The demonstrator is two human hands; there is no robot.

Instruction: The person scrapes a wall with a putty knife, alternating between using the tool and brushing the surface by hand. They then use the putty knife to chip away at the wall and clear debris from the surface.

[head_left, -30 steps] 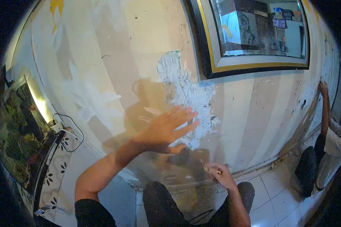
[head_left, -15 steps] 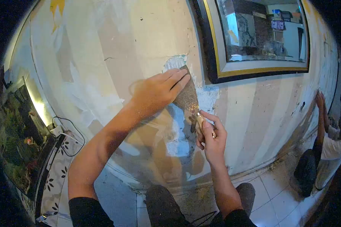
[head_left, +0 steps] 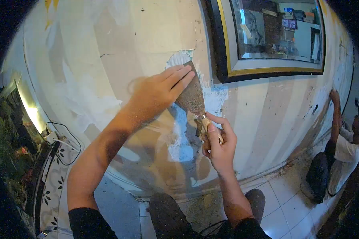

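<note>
Since half a second ago our scraper (head_left: 192, 96) has crept slightly up the wall (head_left: 119, 51), at centre frame. Our right hand (head_left: 217, 145) is closed round its handle to drive it, while our left hand (head_left: 159, 91) lies flat, fingers extended, pressing the blade against the peeling patch (head_left: 215, 97).
</note>
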